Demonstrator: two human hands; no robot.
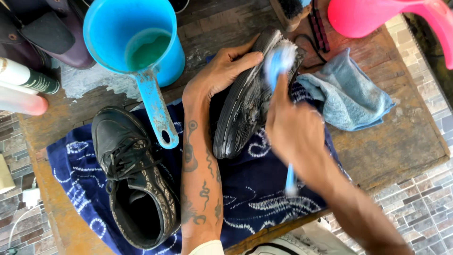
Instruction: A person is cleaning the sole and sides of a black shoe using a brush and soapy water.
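My left hand point(222, 71) grips a black shoe point(245, 108) by its edge, holding it sole-up over a dark blue patterned cloth point(264, 189). My right hand point(295, 127) holds a blue toothbrush point(278, 59); its blurred bristle end rests on the sole near the toe, with white foam there. The brush's handle tip sticks out below my wrist. A second black lace-up shoe point(134, 179) lies upright on the cloth to the left of my forearm.
A blue water scoop point(137, 42) holding greenish liquid stands at the back left on the wooden table point(401, 137). A light blue towel point(347, 94) lies right of the shoe. A pink jug point(377, 16) is at the back right. Bottles point(26, 85) and dark shoes point(47, 33) sit at far left.
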